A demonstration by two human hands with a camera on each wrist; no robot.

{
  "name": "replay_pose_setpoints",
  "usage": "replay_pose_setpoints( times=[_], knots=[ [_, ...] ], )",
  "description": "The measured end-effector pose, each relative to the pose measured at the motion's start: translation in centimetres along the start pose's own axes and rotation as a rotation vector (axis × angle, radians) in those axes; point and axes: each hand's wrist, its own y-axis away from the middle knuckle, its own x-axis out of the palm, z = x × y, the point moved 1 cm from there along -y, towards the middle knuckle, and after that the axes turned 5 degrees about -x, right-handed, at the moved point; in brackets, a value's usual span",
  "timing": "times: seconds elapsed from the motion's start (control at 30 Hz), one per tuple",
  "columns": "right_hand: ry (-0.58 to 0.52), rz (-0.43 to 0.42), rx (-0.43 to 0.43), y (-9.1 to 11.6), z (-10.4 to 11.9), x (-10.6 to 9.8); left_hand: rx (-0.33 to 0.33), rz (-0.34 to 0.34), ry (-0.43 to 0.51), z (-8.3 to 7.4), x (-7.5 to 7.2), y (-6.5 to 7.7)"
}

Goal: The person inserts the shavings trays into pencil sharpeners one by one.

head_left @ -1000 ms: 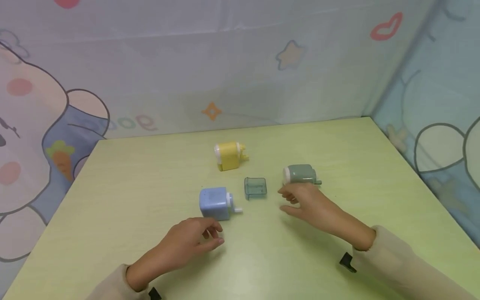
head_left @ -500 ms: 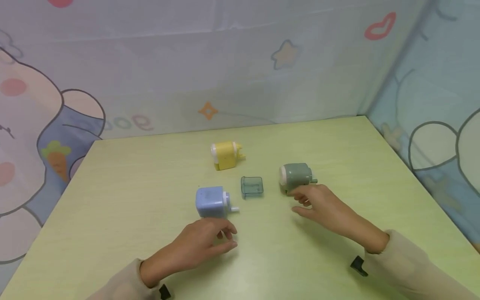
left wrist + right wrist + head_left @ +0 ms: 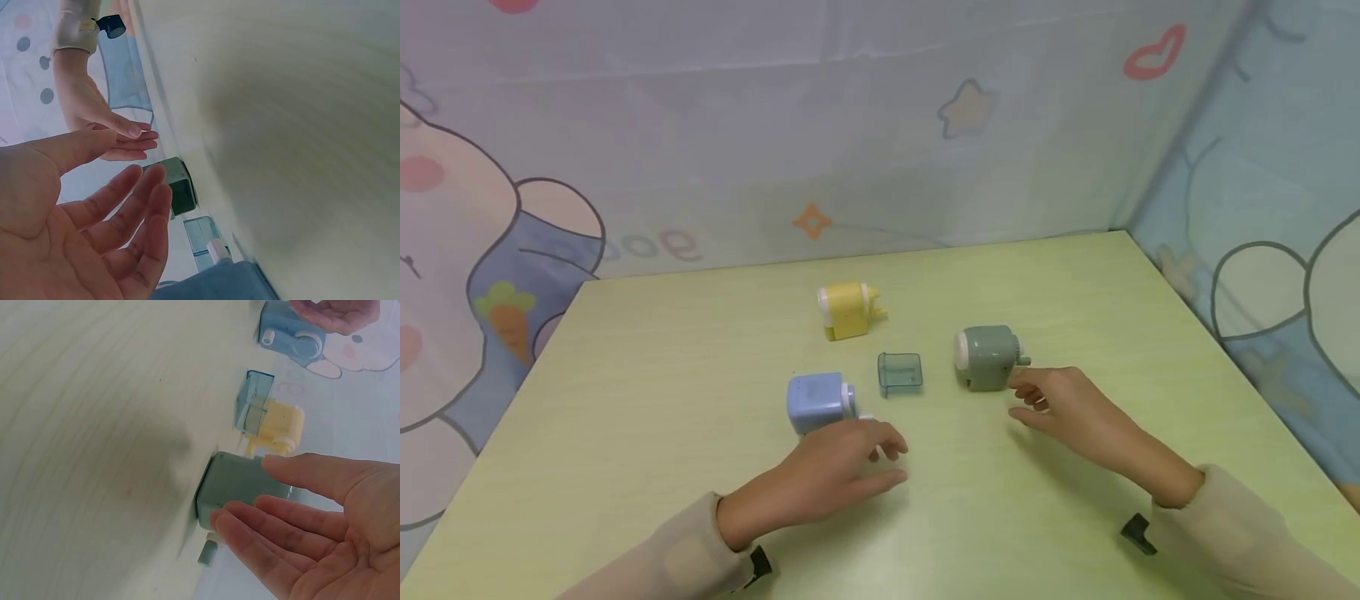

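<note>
My left hand (image 3: 827,473) hovers just in front of the blue crank pencil sharpener (image 3: 815,402), holding nothing, its fingers loosely bent. It covers part of the sharpener's lower front and crank. My right hand (image 3: 1071,412) is beside the green crank pencil sharpener (image 3: 988,358), near its crank side, and also holds nothing. In the right wrist view, the fingers overlap the green sharpener (image 3: 234,487), though I cannot tell whether they touch it. Between the sharpeners lies a clear teal shavings drawer (image 3: 901,372). Farther back stands a yellow crank pencil sharpener (image 3: 845,311).
All of these stand on a pale yellow-green wood-grain table (image 3: 662,358). A white printed cloth (image 3: 737,142) hangs behind its far edge, and a bluish one (image 3: 1277,167) hangs along the right. A black mount (image 3: 1138,533) sticks out at the right sleeve.
My left hand has moved right, across the front of the blue sharpener. The right hand has drawn right, uncovering the green sharpener's lower part. The view has shifted slightly.
</note>
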Motion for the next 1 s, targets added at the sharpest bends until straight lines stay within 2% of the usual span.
replay_pose_setpoints(
  times=[0.53,0.83,1.0],
  knots=[
    [0.020,-0.047,0.022,0.5,-2.1,-1.1,0.008,-0.044,-0.088,-0.9,0.3,-2.4],
    [0.038,-0.059,0.032,0.2,-2.8,-1.1,0.023,-0.057,-0.090,-1.1,0.7,-3.7],
    [0.027,-0.077,0.030,-0.1,-2.9,-1.1,0.004,-0.079,-0.124,-1.2,1.0,-4.3]
  ],
)
